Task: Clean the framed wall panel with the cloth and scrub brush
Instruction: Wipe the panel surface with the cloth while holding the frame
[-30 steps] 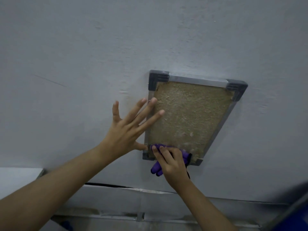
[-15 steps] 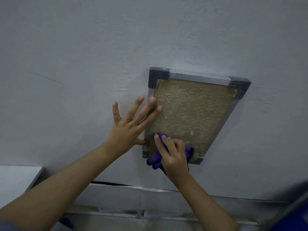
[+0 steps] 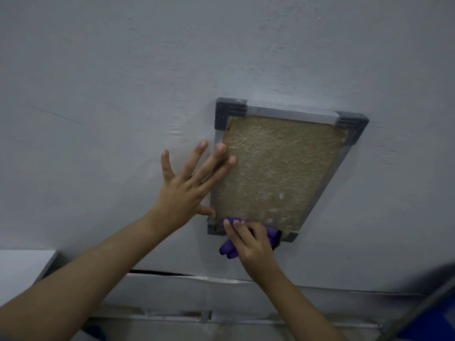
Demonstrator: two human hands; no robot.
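Panel (image 3: 278, 173) long axis vertical on wall; left hand (image 3: 182, 190) flat, fingers straight; right hand (image 3: 251, 244) grips purple cloth (image 3: 227, 248) at btm edge.

A pale grey wall (image 3: 123, 82) fills most of the view. Along its foot runs a metal rail (image 3: 197, 316). A blurred blue object (image 3: 428, 321) sits at the lower right corner.

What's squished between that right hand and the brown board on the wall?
A purple cloth. The right hand presses it against the bottom edge of the framed panel, as the head view shows.
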